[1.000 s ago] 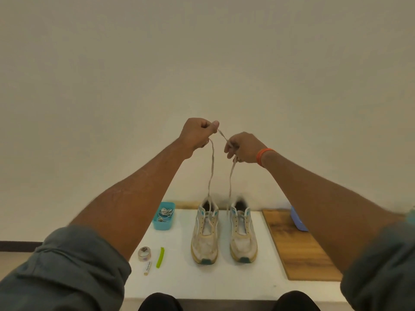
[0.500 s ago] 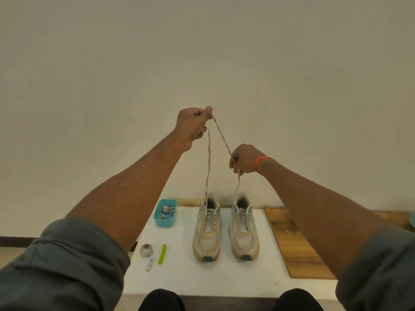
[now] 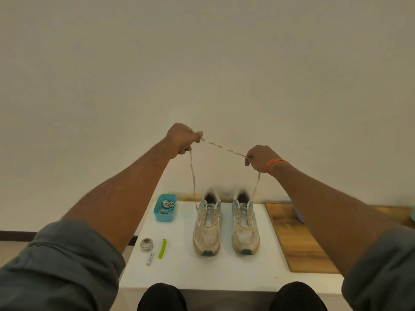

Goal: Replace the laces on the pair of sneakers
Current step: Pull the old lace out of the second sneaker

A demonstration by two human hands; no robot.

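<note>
Two worn white sneakers with teal trim stand side by side on the white table [image 3: 224, 272], the left sneaker [image 3: 207, 230] and the right sneaker [image 3: 245, 228], toes toward me. High above them I hold one beige lace [image 3: 223, 147] stretched between both hands. My left hand [image 3: 183, 138] pinches it at the upper left, my right hand [image 3: 258, 158], with an orange wristband, grips it lower right. One loose end hangs from each hand down toward the shoes. The left end reaches the left sneaker's collar, the right end hangs over the right sneaker.
A teal box [image 3: 165, 207] with bundled laces sits left of the shoes. A tape roll [image 3: 146, 244], a small white tube [image 3: 150, 258] and a green strip [image 3: 162, 248] lie near the table's left front. A wooden board [image 3: 296, 241] adjoins on the right. My knees are below.
My hands have moved apart, so the lace between them is now pulled out into a long taut span. The right hand has shifted right, the left hand left.
</note>
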